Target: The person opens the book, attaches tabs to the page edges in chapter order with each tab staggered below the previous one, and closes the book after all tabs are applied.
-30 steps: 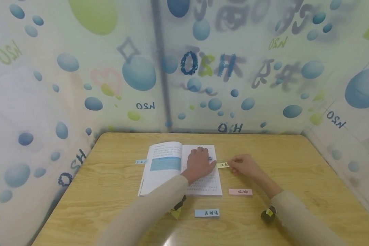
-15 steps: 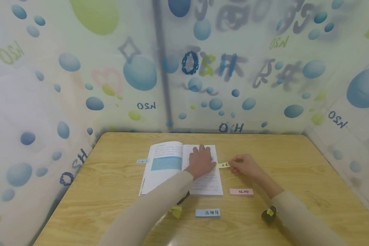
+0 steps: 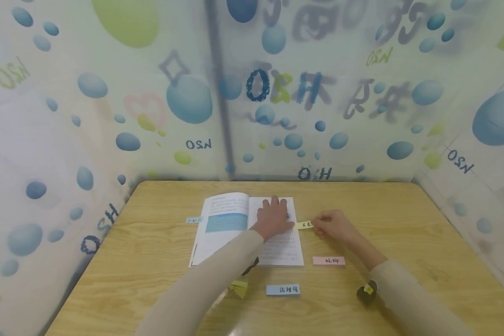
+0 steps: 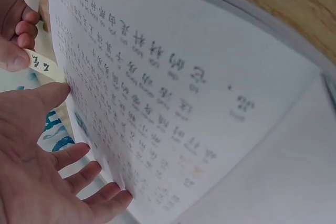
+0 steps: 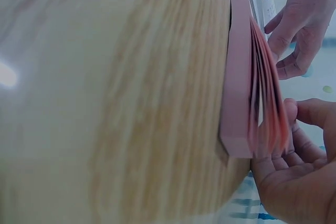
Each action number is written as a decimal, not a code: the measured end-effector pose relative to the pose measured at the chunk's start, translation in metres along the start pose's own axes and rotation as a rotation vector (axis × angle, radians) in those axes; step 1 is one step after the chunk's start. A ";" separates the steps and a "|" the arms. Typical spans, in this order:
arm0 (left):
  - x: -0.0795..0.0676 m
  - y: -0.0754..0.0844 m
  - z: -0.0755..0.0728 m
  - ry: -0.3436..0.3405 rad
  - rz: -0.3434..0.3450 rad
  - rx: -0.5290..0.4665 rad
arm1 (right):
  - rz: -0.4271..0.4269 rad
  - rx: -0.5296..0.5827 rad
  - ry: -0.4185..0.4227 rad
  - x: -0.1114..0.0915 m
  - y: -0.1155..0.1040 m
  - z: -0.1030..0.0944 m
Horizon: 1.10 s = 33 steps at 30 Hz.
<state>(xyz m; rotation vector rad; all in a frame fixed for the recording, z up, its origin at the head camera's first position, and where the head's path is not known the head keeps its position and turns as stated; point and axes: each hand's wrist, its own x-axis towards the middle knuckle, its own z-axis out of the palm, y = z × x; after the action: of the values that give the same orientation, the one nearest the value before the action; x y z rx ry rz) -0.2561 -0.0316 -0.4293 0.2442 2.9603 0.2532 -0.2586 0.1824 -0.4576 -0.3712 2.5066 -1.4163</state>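
- Pinching the yellow strip (image 3: 304,225) by its right end, my right hand (image 3: 335,226) sits just right of the open book (image 3: 235,221).
- My left hand (image 3: 273,219) — loose, fingers spread — rests on the book's right half, thumb beside the strip.
- Nearer me lies a pink pad (image 3: 329,261); nearer still, leftward, a blue strip (image 3: 283,290).

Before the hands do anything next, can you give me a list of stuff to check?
1. Book open: ok.
2. Left hand on the right page: ok.
3. Yellow tab let go: not ok, the right hand pinches its outer end.
4. Yellow tab stuck firmly to the page: cannot tell.
5. Blue tab poking out at the book's left edge: ok.
6. Pink pad apart from the book: ok.
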 end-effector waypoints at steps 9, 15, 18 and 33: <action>-0.001 0.000 -0.003 -0.036 -0.015 -0.017 | 0.011 -0.001 -0.002 0.000 0.000 0.000; -0.001 0.000 -0.004 -0.049 -0.009 -0.031 | 0.015 -0.023 -0.003 0.001 0.001 -0.001; -0.001 0.000 -0.004 -0.055 0.000 -0.035 | 0.012 -0.033 -0.005 0.001 0.001 -0.001; -0.044 -0.046 -0.017 -0.137 0.190 0.093 | 0.032 -0.136 0.043 0.002 -0.003 -0.030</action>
<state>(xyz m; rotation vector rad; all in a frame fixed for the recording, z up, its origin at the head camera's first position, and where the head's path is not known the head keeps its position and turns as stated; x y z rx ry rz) -0.2232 -0.0871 -0.4148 0.5333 2.8178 0.1159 -0.2705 0.2045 -0.4405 -0.3268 2.6390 -1.2588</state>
